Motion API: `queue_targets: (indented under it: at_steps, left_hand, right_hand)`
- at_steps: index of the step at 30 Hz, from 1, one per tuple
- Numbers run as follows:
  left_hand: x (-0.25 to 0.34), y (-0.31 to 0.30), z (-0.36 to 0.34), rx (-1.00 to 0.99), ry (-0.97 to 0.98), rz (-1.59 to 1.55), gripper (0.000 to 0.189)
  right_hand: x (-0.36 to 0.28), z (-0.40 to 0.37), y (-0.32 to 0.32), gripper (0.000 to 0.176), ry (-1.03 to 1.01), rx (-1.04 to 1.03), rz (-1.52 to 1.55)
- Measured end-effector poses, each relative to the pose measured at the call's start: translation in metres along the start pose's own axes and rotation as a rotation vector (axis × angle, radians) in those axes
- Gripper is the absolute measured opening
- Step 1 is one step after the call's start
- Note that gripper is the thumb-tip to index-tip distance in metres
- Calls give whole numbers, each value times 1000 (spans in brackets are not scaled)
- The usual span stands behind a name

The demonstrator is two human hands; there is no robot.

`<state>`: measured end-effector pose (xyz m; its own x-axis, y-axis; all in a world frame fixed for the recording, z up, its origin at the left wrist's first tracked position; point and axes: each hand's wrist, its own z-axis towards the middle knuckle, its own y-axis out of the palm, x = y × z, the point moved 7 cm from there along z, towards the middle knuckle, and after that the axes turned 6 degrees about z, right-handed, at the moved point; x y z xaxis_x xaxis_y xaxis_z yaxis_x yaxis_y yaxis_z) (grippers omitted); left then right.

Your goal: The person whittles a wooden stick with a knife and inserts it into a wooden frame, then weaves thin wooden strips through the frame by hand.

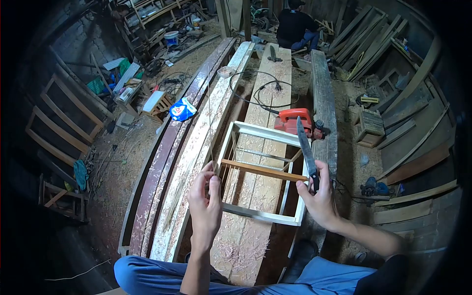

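Note:
My right hand [320, 196] is closed around the black handle of a knife [305, 145], its long blade pointing up and away. My left hand [205, 199] pinches a long thin strip [210, 123] that stands nearly upright; its material is hard to make out. Between and beyond my hands a pale wooden frame [255, 214] rests on the planks. An orange-brown wooden bar [263, 170] crosses it from near my left fingers to near my right hand. Just behind the frame lies a red power planer [295, 120] with a black cord.
Shavings cover the long planks [241, 246]. A blue-and-white packet [183, 109], a small bowl [225, 72] and another blade [273, 54] lie on the boards. A person in black [296, 27] sits at the back. Boards lean along the right wall; wooden frames [64, 110] stand left.

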<state>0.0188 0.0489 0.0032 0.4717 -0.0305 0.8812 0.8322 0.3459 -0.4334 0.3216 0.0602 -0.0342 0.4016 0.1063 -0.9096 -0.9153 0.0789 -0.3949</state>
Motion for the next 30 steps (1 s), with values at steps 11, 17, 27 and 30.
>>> queue_targets:
  at_steps: [11,17,27,30]
  left_hand:
    - [28,9,-10,16,255,356,15]
    - [41,-61,22,67,84,9,21]
    - [-201,-184,-13,420,-388,-235,22]
    - [-262,-186,-38,394,-502,-273,19]
  right_hand:
    - [-84,-1,11,56,-304,-142,-127]
    - [-139,10,80,57,-127,-345,399]
    - [-168,-30,292,54,110,-260,779]
    - [-78,-48,374,43,205,-240,632]
